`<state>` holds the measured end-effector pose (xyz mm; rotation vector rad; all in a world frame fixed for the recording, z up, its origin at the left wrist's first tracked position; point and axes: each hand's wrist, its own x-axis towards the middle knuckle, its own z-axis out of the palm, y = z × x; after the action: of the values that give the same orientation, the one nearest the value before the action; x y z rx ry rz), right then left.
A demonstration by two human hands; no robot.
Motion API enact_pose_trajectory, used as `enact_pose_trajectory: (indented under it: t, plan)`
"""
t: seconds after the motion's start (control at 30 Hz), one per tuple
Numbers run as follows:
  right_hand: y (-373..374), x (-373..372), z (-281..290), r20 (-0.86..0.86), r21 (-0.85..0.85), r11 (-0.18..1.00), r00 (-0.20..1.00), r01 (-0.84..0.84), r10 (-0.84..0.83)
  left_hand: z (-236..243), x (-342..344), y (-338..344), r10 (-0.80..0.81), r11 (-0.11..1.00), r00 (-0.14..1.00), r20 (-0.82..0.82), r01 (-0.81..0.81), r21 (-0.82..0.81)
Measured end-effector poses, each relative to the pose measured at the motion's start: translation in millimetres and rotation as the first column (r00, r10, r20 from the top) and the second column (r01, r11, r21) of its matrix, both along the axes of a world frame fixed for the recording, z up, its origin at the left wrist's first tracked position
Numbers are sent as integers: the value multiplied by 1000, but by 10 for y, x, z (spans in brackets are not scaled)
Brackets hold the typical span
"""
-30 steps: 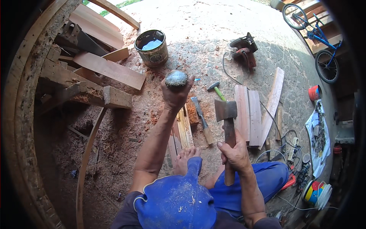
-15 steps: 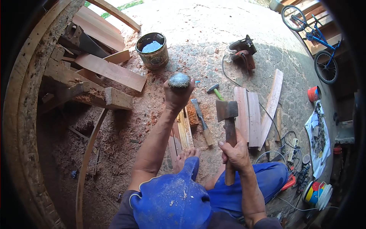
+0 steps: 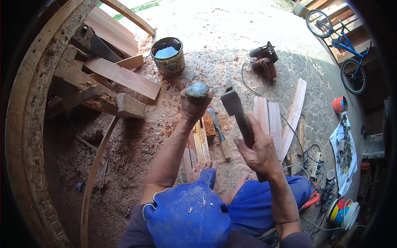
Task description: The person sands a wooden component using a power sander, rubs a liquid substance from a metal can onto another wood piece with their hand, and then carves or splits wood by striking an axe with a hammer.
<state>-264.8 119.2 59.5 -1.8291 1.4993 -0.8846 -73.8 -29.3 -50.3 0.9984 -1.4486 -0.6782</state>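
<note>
My left hand point(image 3: 192, 110) is closed around a thick round handle point(image 3: 196, 90) with a battered, frayed grey top. Its lower end is hidden beneath the hand, above a narrow wooden strip point(image 3: 200, 140). In my right hand point(image 3: 261, 149) is a hatchet point(image 3: 232, 104) with a dark wooden handle. It is raised and tilted, its metal head just right of the round handle and apart from it. A chisel point(image 3: 219, 134) with a wooden handle lies on the ground between my hands. My bare foot point(image 3: 203, 168) rests at the strip's near end.
A bucket point(image 3: 167, 66) stands ahead, with a red-and-black power tool point(image 3: 264, 64) to its right. Pale boards point(image 3: 275, 124) and cables lie at right. Timber beams point(image 3: 131, 106) and a handsaw point(image 3: 93, 43) are at left. Wood shavings point(image 3: 136, 173) cover the ground.
The hatchet has risen and turned, its head swinging left towards the round handle. My right hand has moved up slightly. My left hand stays nearly in place.
</note>
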Motion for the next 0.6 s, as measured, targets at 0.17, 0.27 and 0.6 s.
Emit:
enact_pose_trajectory:
  t: [0.17,0.27,0.6]
  plan:
    - [-243,129,318,-167,-207,974,985,-89,54,-195,78,6,-62,998,982,-179,64,9]
    - [-316,190,617,-200,-165,980,977,-110,76,128,-40,126,-59,995,978,-201,41,-92]
    - [-475,304,234,-577,75,982,796,-174,185,-194,81,123,-134,985,980,-145,116,-125]
